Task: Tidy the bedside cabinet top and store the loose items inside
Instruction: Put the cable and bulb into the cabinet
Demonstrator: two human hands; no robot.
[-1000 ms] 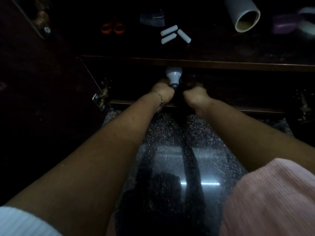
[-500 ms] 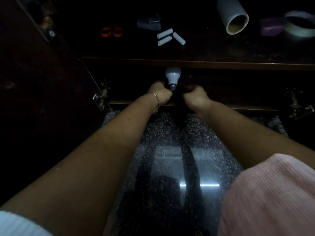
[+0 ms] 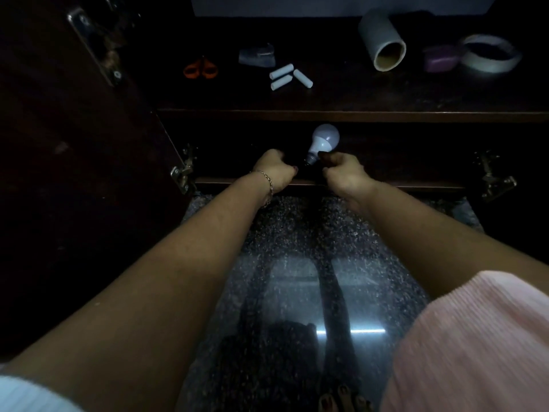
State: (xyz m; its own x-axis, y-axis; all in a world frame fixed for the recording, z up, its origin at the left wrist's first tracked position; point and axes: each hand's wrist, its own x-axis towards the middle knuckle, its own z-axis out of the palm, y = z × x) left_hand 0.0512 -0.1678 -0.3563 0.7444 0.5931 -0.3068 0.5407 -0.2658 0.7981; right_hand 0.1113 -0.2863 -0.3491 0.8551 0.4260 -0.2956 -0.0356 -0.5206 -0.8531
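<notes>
The light bulb sits inside the open cabinet, just below the front edge of the cabinet top, its white globe tilted up and away and its base pointing down toward the person. The right hand is just right of the bulb's base, fingers curled, with a fingertip pinching the bulb's neck. The left hand, a thin bracelet on its wrist, is just left of the base and not touching the bulb; it is balled, and it is too dark to tell whether it grips anything. The two hands are apart, with the base between them.

Above the bulb on the cabinet top lie three short white cylinders. Up and left of the bulb are a small grey object and orange-handled scissors. Up and right of it are a cardboard tube, a purple thing and a roll of tape. Far left of the bulb the cabinet door stands open. Below it is speckled floor
</notes>
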